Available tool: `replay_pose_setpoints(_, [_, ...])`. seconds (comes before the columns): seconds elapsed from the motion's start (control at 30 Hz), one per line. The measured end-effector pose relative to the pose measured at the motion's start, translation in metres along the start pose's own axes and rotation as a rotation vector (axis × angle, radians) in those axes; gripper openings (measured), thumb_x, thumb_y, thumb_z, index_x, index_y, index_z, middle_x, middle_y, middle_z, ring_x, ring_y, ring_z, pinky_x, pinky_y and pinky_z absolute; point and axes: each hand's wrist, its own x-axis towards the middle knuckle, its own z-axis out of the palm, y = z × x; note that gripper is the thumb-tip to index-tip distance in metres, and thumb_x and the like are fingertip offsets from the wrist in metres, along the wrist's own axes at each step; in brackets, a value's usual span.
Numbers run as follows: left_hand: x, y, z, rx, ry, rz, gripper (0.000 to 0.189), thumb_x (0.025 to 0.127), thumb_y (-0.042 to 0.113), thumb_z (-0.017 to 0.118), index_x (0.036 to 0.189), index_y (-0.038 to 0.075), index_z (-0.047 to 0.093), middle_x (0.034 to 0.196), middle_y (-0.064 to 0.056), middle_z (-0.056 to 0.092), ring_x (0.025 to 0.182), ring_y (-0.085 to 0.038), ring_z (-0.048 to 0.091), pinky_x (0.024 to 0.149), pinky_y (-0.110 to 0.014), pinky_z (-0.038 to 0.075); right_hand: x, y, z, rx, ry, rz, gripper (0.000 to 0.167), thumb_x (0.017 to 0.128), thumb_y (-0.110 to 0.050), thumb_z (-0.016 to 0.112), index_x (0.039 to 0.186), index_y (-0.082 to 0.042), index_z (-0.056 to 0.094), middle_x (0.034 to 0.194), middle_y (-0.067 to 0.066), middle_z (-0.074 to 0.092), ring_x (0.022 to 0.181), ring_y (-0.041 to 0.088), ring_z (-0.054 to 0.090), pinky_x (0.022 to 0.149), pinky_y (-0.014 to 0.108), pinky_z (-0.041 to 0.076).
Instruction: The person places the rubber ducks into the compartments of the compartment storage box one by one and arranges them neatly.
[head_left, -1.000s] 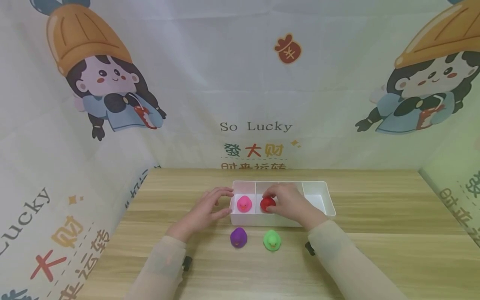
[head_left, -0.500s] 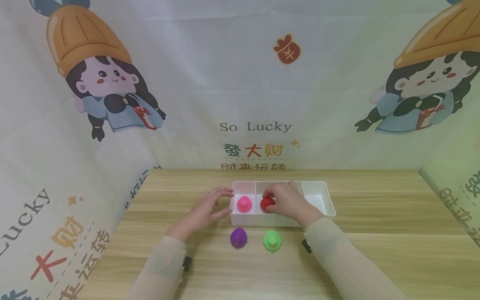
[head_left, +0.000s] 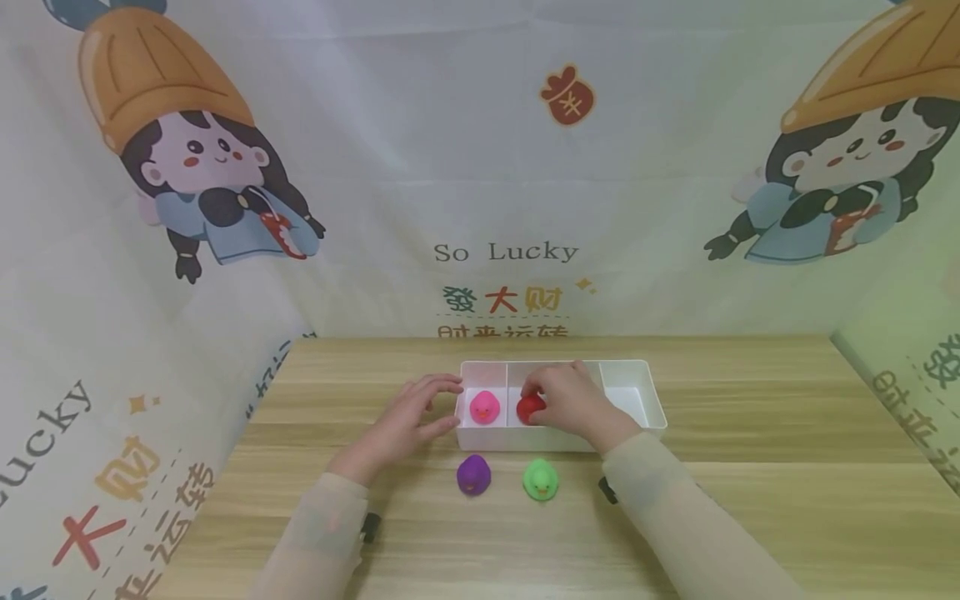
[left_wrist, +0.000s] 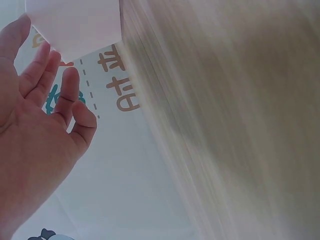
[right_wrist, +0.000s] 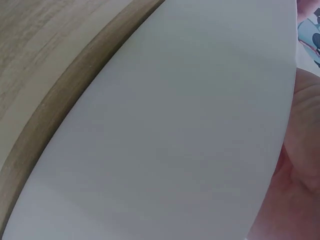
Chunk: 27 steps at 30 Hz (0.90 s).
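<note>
A white three-compartment box (head_left: 487,439) stands on the table. My left hand (head_left: 401,423) is at its left end, thumb near the front corner and fingertips near the back one; in the left wrist view those fingers (left_wrist: 68,100) are loosely bent and spread beside the box's end wall (left_wrist: 75,27). A pink toy duck (head_left: 485,407) sits in the left compartment. In the middle one my right hand (head_left: 573,404) pinches a red toy duck (head_left: 529,408), partly hidden by the fingers. The box's wall (right_wrist: 165,130) fills most of the right wrist view, covering part of the right hand (right_wrist: 300,150).
In front of the box on the wooden table (head_left: 750,500) lie a purple toy duck (head_left: 474,475) and, to its right, a green toy duck (head_left: 541,480). A printed white cloth (head_left: 660,208) hangs behind the table's back edge.
The head view has shifted slightly, so everything appears a little further left. My right forearm has moved slightly to the left; both hands keep their places at the box.
</note>
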Motion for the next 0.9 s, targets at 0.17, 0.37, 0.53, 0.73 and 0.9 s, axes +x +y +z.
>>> replay_pose_setpoints(0.17, [0.0008,0.0,-0.0001,0.008,-0.004,-0.004,0.046,0.099,0.022,0.07,0.142,0.014,0.057,0.159,-0.004,0.048,0.124,-0.037,0.055,0.103,-0.051,0.051,0.0001,-0.0004,-0.0003,-0.018,-0.006,0.002,0.02,0.081,-0.015,0.088,0.099,-0.017,0.078,0.091,-0.006,0.075,0.092,0.015,0.061,0.108,0.052,0.037])
replay_pose_setpoints(0.37, [0.0012,0.0016,-0.0007,0.003,-0.007,-0.005,0.046,0.099,0.021,0.07,0.142,0.013,0.057,0.159,-0.005,0.048,0.123,-0.038,0.055,0.103,-0.052,0.051,0.0003,0.0001,0.0006,-0.008,-0.01,0.001,0.024,0.082,-0.015,0.088,0.103,-0.015,0.078,0.096,-0.004,0.076,0.096,0.016,0.063,0.108,0.052,0.038])
replay_pose_setpoints(0.53, [0.0012,0.0018,-0.001,0.001,-0.009,-0.009,0.046,0.099,0.021,0.07,0.142,0.012,0.057,0.159,-0.004,0.047,0.124,-0.037,0.056,0.103,-0.052,0.051,-0.0001,-0.0001,-0.0001,0.029,-0.014,-0.003,0.037,0.082,-0.015,0.088,0.116,-0.014,0.075,0.109,-0.001,0.077,0.106,0.019,0.065,0.109,0.049,0.038])
replay_pose_setpoints(0.73, [0.0012,0.0012,-0.0006,0.0,-0.01,-0.014,0.046,0.099,0.023,0.07,0.142,0.013,0.057,0.159,-0.003,0.047,0.123,-0.037,0.056,0.103,-0.052,0.051,-0.003,0.0018,-0.001,0.08,0.003,-0.03,0.036,0.083,-0.016,0.087,0.117,-0.014,0.075,0.114,0.001,0.076,0.113,0.023,0.065,0.11,0.049,0.042])
replay_pose_setpoints(0.9, [0.0014,0.0006,0.0001,-0.013,-0.011,-0.016,0.046,0.099,0.022,0.07,0.142,0.012,0.057,0.159,-0.004,0.047,0.123,-0.037,0.055,0.103,-0.053,0.051,-0.0064,0.0049,-0.0004,0.152,0.035,-0.038,0.04,0.084,-0.014,0.086,0.122,-0.014,0.073,0.12,0.002,0.074,0.118,0.024,0.064,0.107,0.046,0.052])
